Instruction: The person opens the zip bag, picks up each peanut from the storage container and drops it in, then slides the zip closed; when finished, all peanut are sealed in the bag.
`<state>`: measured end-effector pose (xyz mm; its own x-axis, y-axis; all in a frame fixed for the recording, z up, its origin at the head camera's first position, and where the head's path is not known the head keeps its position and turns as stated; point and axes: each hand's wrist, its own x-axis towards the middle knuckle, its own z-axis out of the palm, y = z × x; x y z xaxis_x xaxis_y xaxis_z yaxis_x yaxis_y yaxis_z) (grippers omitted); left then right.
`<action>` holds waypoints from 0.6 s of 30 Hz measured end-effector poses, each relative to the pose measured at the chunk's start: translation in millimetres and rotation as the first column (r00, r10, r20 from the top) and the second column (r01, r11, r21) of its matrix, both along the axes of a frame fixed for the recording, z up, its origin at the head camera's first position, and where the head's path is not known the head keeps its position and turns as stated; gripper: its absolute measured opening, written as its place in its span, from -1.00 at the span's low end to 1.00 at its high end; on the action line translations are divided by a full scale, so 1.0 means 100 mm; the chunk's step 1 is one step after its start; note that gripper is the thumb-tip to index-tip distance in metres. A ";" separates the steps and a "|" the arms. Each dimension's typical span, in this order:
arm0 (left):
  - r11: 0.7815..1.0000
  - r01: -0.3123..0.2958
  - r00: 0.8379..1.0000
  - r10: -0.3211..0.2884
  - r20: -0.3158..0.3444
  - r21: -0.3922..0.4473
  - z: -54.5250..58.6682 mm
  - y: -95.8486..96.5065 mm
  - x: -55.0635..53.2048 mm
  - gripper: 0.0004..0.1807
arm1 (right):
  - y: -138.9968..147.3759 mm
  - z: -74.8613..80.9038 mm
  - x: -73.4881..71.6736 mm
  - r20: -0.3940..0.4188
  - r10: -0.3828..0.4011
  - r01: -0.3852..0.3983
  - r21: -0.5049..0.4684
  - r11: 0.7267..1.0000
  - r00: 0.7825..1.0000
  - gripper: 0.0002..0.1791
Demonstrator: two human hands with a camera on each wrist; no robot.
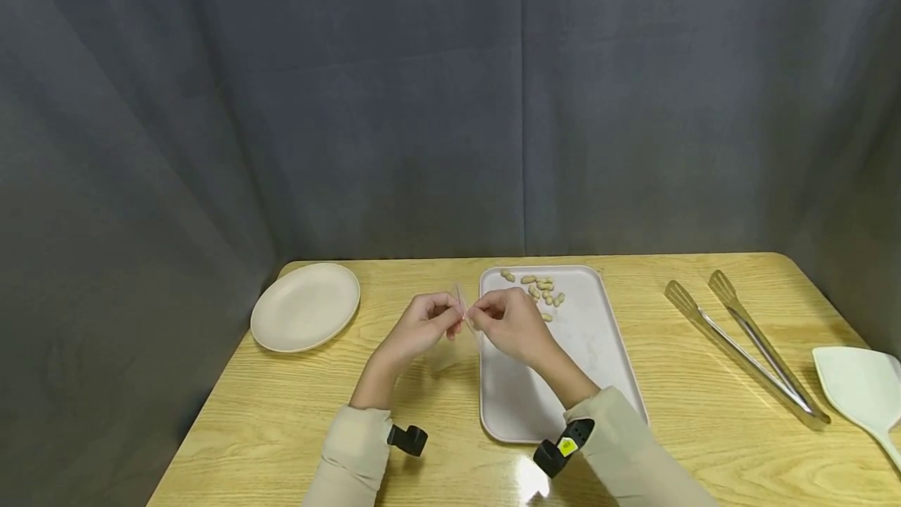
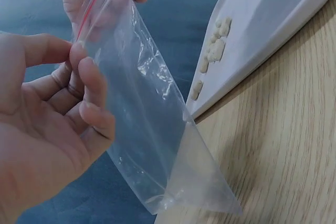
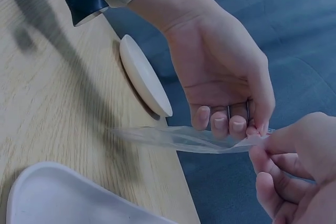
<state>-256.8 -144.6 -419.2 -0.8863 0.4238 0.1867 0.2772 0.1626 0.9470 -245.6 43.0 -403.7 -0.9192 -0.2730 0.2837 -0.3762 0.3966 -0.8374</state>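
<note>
A clear zip-lock bag (image 2: 152, 114) with a red strip along its top edge hangs between my two hands; nothing shows inside it. My left hand (image 1: 425, 324) pinches the top edge between thumb and index finger, as the left wrist view shows, its other fingers loosely curled. Opposite it, my right hand (image 1: 512, 325) pinches the same edge close to the left fingertips. Both hands are above the table, the right one over the left part of a white tray (image 1: 507, 405). Several peanuts in shells (image 1: 542, 285) lie at the tray's far end.
An off-white plate (image 1: 306, 307) sits at the table's far left. Metal tongs (image 1: 753, 358) lie spread right of the tray, and a white spatula (image 1: 855, 386) lies at the right edge. Dark curtains (image 1: 394, 116) stand behind the wooden table (image 1: 267, 429).
</note>
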 end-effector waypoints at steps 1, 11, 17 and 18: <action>1.000 -0.005 1.000 0.005 -0.003 -0.012 0.00 0.00 0.00 -0.75 | 0.00 0.00 0.00 0.006 -0.001 0.001 0.006 1.000 1.000 -0.88; 0.996 -0.021 1.000 0.021 -0.001 -0.088 0.03 0.03 -0.01 -0.78 | -0.01 0.01 0.00 -0.033 -0.030 0.033 0.089 0.995 0.999 -0.86; 0.987 -0.106 0.994 0.106 -0.006 -0.118 0.06 -0.03 0.01 -0.78 | 0.05 -0.01 -0.04 -0.080 -0.107 0.120 0.174 0.977 0.991 -0.84; 0.983 -0.132 0.991 0.131 -0.017 -0.128 0.07 -0.05 0.01 -0.77 | 0.07 -0.02 -0.05 -0.084 -0.130 0.144 0.188 0.972 0.988 -0.84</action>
